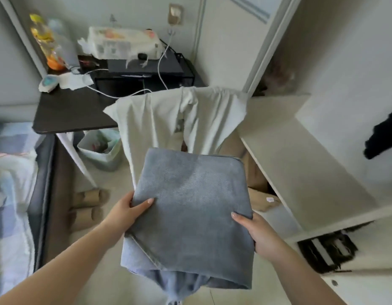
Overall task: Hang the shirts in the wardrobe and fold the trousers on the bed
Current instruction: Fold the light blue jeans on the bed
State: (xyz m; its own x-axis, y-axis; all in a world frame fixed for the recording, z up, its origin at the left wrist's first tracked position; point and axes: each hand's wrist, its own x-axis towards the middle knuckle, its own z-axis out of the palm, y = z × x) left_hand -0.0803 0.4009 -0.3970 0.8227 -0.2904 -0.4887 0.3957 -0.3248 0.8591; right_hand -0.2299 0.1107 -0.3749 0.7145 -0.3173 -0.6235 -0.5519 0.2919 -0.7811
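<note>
Bedroom w/ pale floor; bed lies well out past the left hand, open wardrobe shelf past the right hand. Head view: folded grey trousers held up in the air betw. both hands. Left hand grips the near left edge, thumb on top, fingers under. Right hand grips the near right edge the same way. Beyond the far edge of the trousers, a white shirt hangs over a chair back. Dark desk further off, bin under it.
</note>
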